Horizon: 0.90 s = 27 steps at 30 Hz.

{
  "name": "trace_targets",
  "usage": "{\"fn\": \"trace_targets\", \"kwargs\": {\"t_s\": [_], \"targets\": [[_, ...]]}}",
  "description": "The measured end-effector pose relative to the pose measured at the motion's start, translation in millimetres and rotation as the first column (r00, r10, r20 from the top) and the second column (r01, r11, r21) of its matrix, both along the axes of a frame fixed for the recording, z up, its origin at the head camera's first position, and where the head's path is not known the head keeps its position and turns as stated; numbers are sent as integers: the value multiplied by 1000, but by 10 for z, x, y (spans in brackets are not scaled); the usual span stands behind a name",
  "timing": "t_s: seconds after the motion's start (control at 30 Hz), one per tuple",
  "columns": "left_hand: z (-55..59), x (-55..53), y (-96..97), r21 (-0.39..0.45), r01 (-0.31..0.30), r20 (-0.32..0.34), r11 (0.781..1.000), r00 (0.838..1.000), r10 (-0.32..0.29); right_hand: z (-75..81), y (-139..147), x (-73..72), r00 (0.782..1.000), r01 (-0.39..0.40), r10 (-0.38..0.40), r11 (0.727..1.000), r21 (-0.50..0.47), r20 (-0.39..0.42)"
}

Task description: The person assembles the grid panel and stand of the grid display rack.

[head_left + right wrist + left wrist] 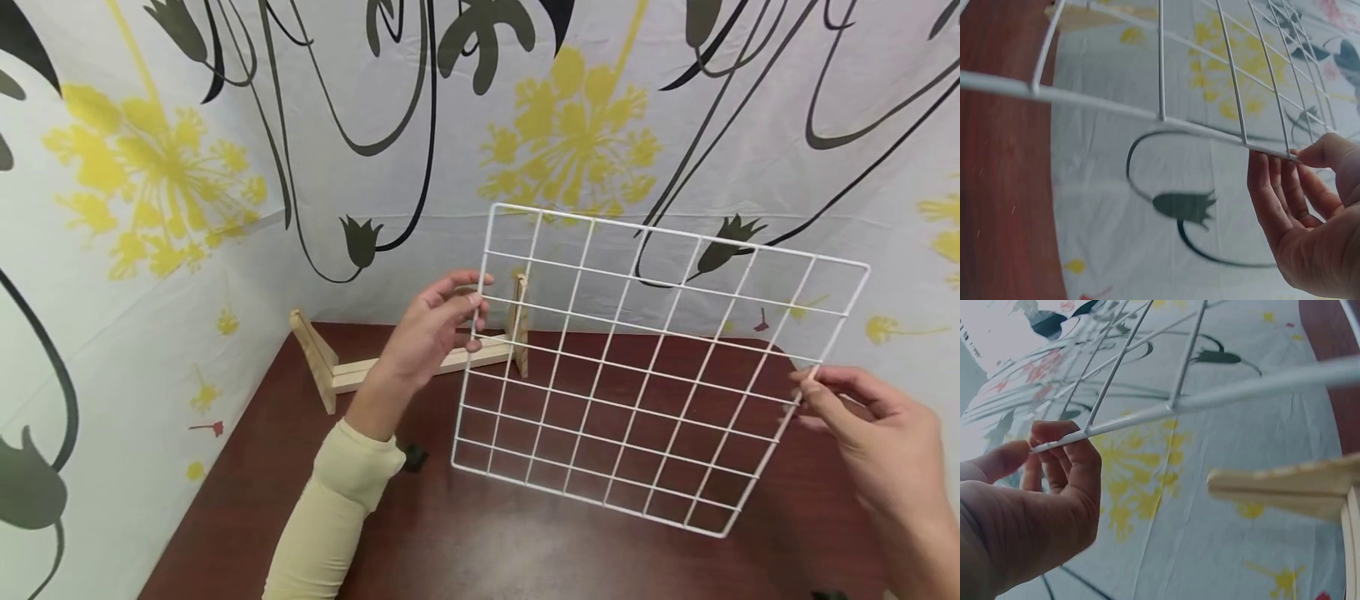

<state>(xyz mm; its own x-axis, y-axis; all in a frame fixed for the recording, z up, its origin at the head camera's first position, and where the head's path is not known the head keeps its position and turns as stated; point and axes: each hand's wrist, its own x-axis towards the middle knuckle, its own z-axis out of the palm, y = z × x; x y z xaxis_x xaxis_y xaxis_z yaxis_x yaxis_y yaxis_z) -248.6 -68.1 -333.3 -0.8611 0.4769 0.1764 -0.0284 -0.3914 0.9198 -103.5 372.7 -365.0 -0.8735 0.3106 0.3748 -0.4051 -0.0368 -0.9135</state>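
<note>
Wire grid up in the air, one of your hands on each side

So you've got that white wire grid (664,332) held up over the dark red table (487,533), and it's on a tilt: its top and bottom edges both slope down toward the right. Your left hand (431,329) is pinching the left edge, thumb on one side of the wire and fingers bent round the other. The left wrist view shows that grip pretty clearly. Your right hand (873,417) has the right edge, pinched between thumb and fingertips, with the other fingers close together below the wire.

On the far left of the table there's a wooden stand (352,377), two uprights joined by a crossbar. Your left hand covers part of it, and you can see its right upright through the squares of the grid.

Just right of your cream sleeve (326,508) there's a small black thing (414,457) on the table, too small to make out. Another dark bit (828,595) pokes in at the near right, mostly cut off. Patterned fabric (465,167) with yellow and dark flowers hangs behind everything, far side and left.
</note>
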Motion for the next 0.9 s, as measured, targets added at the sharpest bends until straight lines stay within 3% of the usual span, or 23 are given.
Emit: {"fn": "trace_targets", "kwargs": {"t_s": [0.17, 0.37, 0.57, 0.73, 0.83, 0.9], "targets": [[-7, 28, -193, 52, -99, -33, 994, 994, 101, 94, -257, -82, 998, 48, -48, 999, 1, -50], [-108, 71, -259, 136, -255, -23, 957, 965, 261, 57, -421, -235, 998, 56, -53, 995, 81, -34], [-182, 104, -213, 255, -288, 22, 923, 956, 292, -5, -479, -386, 998, 51, -47, 990, 135, -34], [-189, 110, -214, 269, -345, 25, 899, 936, 351, -46, -532, -491, 995, 39, -28, 992, 122, -93], [-192, 109, -212, 279, -343, -1, 897, 934, 357, -48, -568, -514, 993, 76, -63, 987, 143, -98], [-193, 104, -203, 289, -335, -17, 897, 935, 355, -35, -597, -512, 989, 141, -126, 966, 216, -78]]}}
